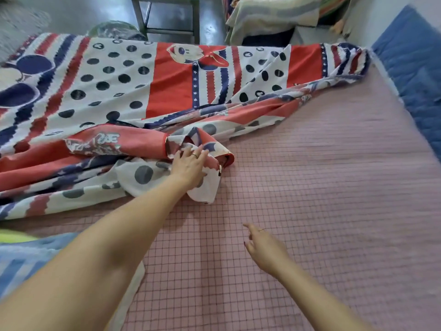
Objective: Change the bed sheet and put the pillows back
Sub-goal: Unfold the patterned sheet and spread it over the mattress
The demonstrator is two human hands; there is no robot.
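Now left hand (191, 167) grip bunching patterned sheet (152, 91), right hand (265, 249) open, fingers relaxed.

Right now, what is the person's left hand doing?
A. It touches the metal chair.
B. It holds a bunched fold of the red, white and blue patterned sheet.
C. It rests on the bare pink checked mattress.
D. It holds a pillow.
B: the left hand lies on a bunched fold of the patterned sheet, fingers curled into the cloth, while the right hand hangs over the pink checked mattress, holding nothing.
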